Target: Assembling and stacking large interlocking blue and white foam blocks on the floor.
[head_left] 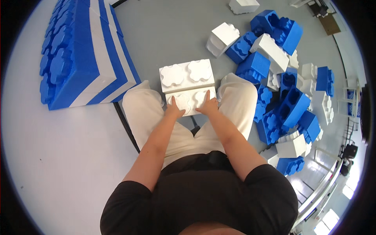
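Two white toy building blocks lie one behind the other between my knees, the far block (187, 85) and the near block (192, 112). Rounded, flower-shaped studs stand on their upper faces. My left hand (175, 108) rests on the left part of the near block, forefinger stretched forward and thumb spread inward. On its right part lies my right hand (209, 105), the forefinger also stretched and the thumb pointing inward. Both hands are open against the block; some outer fingers are hard to make out. What lies under the blocks is mostly hidden.
To my left rises a tall stack (84, 55) of blue and white block layers, close to my left knee. A heap of loose blue blocks (294, 105) and white blocks (271, 53) covers the grey floor (164, 27) at right. Another white block (243, 5) lies far ahead.
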The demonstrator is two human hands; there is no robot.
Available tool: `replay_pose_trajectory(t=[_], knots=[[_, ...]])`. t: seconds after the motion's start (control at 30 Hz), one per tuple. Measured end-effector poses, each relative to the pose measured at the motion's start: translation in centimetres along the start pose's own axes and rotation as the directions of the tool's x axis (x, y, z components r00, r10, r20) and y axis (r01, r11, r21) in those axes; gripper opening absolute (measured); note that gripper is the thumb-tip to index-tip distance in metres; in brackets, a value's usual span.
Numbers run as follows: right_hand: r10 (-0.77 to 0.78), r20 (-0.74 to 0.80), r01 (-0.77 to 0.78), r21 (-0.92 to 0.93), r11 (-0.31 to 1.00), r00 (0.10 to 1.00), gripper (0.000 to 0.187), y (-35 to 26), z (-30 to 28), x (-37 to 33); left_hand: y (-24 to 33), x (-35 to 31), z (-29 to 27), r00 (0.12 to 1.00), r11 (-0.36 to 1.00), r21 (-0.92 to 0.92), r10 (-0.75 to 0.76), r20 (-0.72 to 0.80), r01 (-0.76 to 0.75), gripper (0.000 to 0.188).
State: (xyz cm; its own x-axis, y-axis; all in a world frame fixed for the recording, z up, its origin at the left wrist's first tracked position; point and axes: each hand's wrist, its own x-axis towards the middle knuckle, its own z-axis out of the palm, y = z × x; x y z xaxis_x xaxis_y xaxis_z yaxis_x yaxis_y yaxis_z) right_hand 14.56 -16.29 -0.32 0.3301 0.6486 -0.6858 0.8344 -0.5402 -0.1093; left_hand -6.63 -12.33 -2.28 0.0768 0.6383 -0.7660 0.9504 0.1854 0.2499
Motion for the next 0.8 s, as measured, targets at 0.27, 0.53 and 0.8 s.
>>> replay_pose_trajectory(t=[0.27, 0.53, 0.8], knots=[[-0.073, 0.029, 0.075, -0.077, 0.994, 0.997, 0.14, 1.0, 1.1, -1.6, -1.5, -2.4, 1.5, 1.0, 0.999, 0.042, -0.009, 0.004, 0.009, 0.121], [-0.063, -0.016, 0.063, 0.005, 0.998, 0.998, 0.118, 1.4, 1.6, -1.0, -0.7, -3.8, 0.8, 0.987, 0.999, 0.047, 0.025, -0.16, -0.017, 0.09], [-0.103, -0.432, 0.187, 0.155, 0.97, 0.896, 0.091, 0.0, 2.4, -1.0, 0.4, -4.3, 0.6, 0.884, 0.961, 0.068, 0.274, -0.379, -0.269, 0.065]])
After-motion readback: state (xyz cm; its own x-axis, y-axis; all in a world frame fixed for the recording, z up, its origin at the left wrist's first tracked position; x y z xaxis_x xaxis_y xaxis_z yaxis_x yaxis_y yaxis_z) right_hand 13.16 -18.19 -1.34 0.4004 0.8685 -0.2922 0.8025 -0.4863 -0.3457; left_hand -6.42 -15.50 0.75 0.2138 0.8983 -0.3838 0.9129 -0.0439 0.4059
